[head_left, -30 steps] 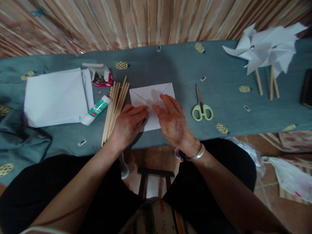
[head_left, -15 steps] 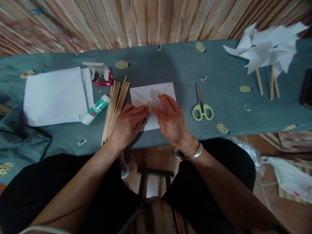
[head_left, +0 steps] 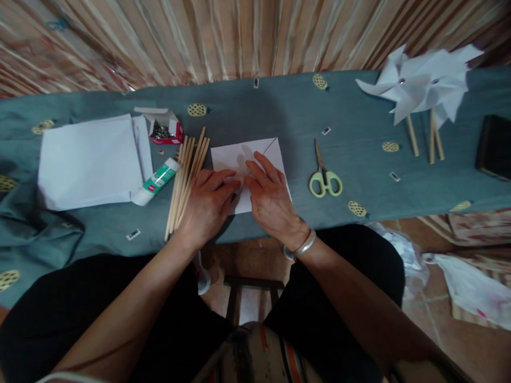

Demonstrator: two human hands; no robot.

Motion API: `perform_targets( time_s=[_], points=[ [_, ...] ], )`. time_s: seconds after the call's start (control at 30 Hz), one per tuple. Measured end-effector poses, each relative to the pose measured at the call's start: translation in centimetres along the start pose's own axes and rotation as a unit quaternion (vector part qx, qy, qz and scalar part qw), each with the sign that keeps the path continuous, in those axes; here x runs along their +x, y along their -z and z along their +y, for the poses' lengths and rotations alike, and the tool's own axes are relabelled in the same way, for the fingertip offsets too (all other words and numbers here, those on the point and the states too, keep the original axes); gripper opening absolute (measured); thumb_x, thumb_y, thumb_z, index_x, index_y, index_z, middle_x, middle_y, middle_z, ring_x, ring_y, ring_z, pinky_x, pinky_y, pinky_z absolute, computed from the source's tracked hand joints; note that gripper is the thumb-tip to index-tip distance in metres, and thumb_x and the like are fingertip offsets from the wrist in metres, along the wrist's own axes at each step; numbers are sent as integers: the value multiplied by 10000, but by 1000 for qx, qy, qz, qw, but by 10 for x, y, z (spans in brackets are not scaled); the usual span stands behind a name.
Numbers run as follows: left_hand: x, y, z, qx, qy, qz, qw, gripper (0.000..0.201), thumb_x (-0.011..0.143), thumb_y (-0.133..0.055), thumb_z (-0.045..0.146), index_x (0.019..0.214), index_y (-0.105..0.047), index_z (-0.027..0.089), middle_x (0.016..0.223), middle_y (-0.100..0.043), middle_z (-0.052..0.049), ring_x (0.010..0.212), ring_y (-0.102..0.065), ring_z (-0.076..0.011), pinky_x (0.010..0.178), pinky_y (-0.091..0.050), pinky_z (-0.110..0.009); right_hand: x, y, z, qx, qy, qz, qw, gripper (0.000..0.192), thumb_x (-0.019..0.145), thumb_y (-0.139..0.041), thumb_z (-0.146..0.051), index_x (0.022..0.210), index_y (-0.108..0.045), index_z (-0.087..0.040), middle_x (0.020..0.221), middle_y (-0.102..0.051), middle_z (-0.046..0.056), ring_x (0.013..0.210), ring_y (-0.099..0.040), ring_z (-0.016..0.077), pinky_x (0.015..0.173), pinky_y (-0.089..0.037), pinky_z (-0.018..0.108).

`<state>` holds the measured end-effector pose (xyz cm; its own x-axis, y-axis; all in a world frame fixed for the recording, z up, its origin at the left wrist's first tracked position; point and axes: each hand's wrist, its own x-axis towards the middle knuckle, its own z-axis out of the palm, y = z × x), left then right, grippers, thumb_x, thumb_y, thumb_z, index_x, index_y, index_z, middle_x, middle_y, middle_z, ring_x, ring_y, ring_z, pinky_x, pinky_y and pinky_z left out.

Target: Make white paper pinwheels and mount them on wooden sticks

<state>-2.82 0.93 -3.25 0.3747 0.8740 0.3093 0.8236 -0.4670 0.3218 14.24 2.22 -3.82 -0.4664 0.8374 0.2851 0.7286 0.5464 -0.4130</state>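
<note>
White sheet [head_left: 227,158] lay on counter [head_left: 295,111], between sticks [head_left: 183,181] and scissors [head_left: 323,168]. Left hand [head_left: 207,205] and right hand [head_left: 272,201] bent over it; whether either grip pinched it, couldn't tell. Even fingertip pressure seemed best against wrinkling.

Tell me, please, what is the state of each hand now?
Left hand: fingers bent, at the white paper; whether it grips cannot be told.
Right hand: fingers apart, at the same paper; grip also unclear.

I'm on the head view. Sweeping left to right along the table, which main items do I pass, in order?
Stack of white paper, glue stick, wooden sticks, smaller white sheet, green-handled scissors, white pinwheels, dark object at the right edge.
</note>
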Motion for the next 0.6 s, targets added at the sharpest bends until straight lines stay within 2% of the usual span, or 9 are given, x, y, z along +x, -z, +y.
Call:
perform_targets(
  time_s=[0.2, 0.37, 0.5, 0.6],
  points=[
    [-1, 0, 4, 17, 6, -12, 1000, 280, 936, -458, 171, 1070, -704, 176, 1211, -662, -101, 1025, -556, -268, 878, -460, -450, 3, -5, -4, 6, 7, 1, 1000, 336, 922, -372, -31, 1095, -630, -157, 1379, -542, 116, 1453, -300, 263, 1126, -358, 461],
    [0, -1, 6, 20, -2, -10, 1000, 266, 942, -473, 207, 1089, -691, 173, 1184, -675, -94, 1046, -542, -275, 878, -437, -448, 6, -6, -8, -26, 24, -11, 999, 346, 935, -333, -43, 1069, -646, -102, 1400, -534, 170, 1460, -280, 270, 1135, -350, 482],
    [0, 1, 7, 14, -3, -18, 1000, 268, 960, -479, 297, 1078, -695, 193, 1115, -699, -78, 1045, -541, -269, 878, -425, -446, 6, 2, -3, -16, 2, -8, 1000, 292, 918, -391, -71, 979, -664, -155, 1387, -552, 132, 1446, -311, 275, 1123, -373, 484],
    [0, 3, 6, 3, 0, -25, 1000, 278, 961, -479, 297, 1115, -683, 188, 1149, -693, -82, 1084, -530, -275, 900, -426, -454, 5, 10, 10, 31, -18, 28, 999, 314, 898, -402, -100, 1043, -660, -207, 1356, -575, 98, 1412, -373, 240, 1133, -388, 443]
  ],
)
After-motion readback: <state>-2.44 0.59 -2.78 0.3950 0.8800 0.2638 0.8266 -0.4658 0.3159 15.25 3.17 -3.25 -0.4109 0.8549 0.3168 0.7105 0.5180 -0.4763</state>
